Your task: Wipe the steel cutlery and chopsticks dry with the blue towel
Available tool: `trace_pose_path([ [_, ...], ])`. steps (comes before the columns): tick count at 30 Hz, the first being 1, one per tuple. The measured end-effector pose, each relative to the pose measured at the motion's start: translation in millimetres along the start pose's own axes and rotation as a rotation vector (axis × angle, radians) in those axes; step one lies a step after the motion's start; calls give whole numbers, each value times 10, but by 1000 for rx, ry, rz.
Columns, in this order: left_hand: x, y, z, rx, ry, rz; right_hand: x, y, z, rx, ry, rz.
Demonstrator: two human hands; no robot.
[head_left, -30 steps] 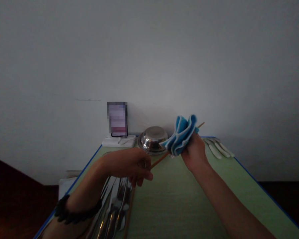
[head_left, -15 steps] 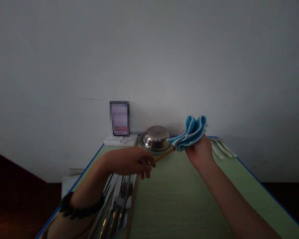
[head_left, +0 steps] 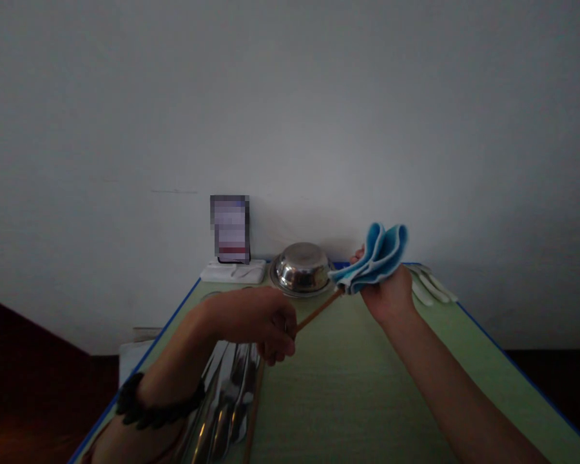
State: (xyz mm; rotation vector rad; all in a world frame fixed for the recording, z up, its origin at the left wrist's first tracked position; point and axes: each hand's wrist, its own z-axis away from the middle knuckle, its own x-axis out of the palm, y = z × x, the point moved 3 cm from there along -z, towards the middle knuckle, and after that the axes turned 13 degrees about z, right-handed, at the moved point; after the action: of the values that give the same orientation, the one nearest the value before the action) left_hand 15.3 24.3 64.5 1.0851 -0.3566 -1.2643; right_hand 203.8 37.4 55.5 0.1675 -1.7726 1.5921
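Note:
My left hand, a dark bead bracelet on its wrist, is closed around the near end of a slim wooden chopstick. The chopstick slants up to the right into a folded blue cloth with pale edges. My right hand is closed on this cloth from behind and below, around the chopstick's far end; most of its fingers are hidden. An upturned shiny metal bowl stands just beyond the chopstick.
Several metal utensils lie at the left of the green table, beside another wooden stick. A phone stands upright above a white base against the wall. Pale-handled utensils lie at the far right.
The cloth in my right hand has shifted slightly right, away from my left hand. My left hand has dipped a little and its fingers have curled more tightly. More of the chopstick shows.

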Motion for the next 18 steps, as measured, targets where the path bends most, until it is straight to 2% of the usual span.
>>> trace_pose_path([
  [5, -70, -4, 30, 9, 20, 0, 42, 9, 36, 19, -5, -11],
  [11, -107, 4, 66, 36, 56, -2, 102, 91, 81, -48, -170, 101],
  [13, -105, -12, 66, 0, 64, -13, 82, 85, 65, -50, -160, 122],
  [18, -99, -57, 64, -45, 33, -24, -29, -38, -44, -59, -10, 3],
])
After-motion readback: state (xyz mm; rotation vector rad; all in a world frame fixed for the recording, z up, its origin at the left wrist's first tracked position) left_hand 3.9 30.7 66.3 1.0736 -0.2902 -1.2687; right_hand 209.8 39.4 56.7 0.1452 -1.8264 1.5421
